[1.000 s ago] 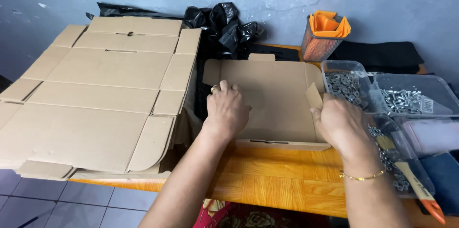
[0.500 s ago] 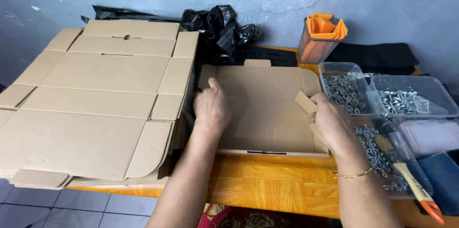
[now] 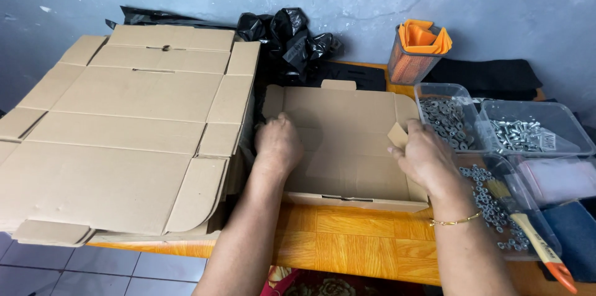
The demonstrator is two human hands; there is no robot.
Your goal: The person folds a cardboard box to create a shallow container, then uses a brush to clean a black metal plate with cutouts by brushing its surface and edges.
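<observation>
Cardboard fills the middle of the wooden table (image 3: 347,243): a half-folded box (image 3: 344,147) lies directly ahead, its long axis running left to right. Both hands press into it, well apart; the left hand (image 3: 277,145) lies flat against the left wall, and the right hand (image 3: 425,158) pinches the right side flap. Beyond it sit black bags (image 3: 288,38).

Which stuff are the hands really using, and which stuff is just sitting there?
Using:
- left hand
- right hand
- small cardboard box

Just sitting:
- stack of flat cardboard
- tubs of screws
- brush
- orange basket
- black bags
</observation>
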